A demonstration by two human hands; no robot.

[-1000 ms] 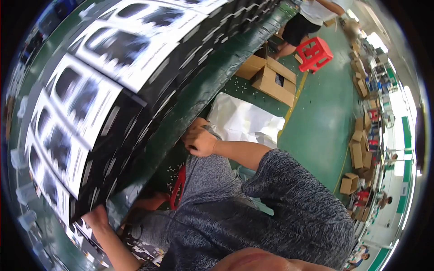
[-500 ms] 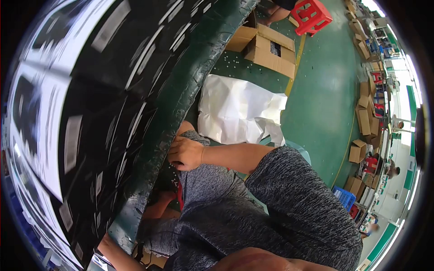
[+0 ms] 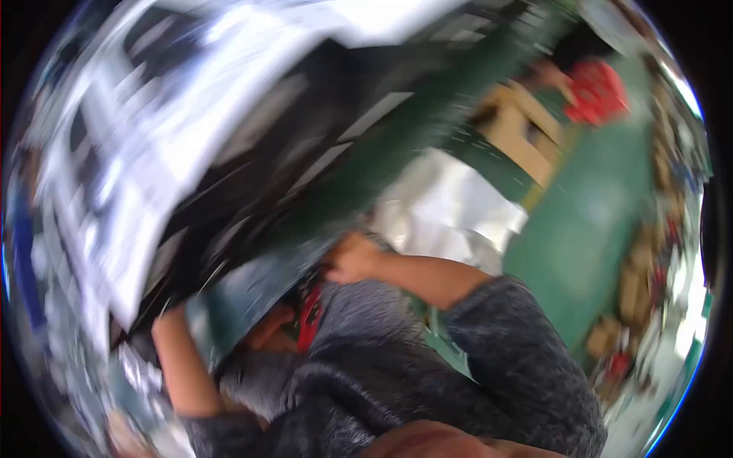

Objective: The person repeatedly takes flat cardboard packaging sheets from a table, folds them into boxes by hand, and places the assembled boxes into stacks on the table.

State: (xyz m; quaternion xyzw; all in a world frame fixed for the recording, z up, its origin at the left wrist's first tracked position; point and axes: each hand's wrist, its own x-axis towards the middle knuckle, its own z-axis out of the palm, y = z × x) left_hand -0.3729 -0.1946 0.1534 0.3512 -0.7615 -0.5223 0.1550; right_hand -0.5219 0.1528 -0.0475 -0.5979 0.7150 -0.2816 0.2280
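Note:
Motion blur covers much of the view. My left hand [image 3: 169, 314] is at the lower left, against the lower edge of the black sheets [image 3: 252, 168] with white printed frames [image 3: 137, 221]; its fingers are hidden there. Near the green-covered table edge [image 3: 343, 191], just above my thigh, my right hand [image 3: 353, 258] is closed, its fingers curled; anything inside them is hidden. A crumpled white sheet [image 3: 450, 202] lies beyond my right hand.
Past the white sheet stand an open cardboard box [image 3: 519, 141] and a red stool [image 3: 597, 91], with part of another person [image 3: 551, 76] beside them. A red object [image 3: 309, 320] is by my legs. Cardboard boxes [image 3: 635, 282] line the right side.
The view has swung, so the stool, box and white sheet appear farther right. The printed sheets look tilted, with their white faces showing more. My left hand shows again at their lower edge.

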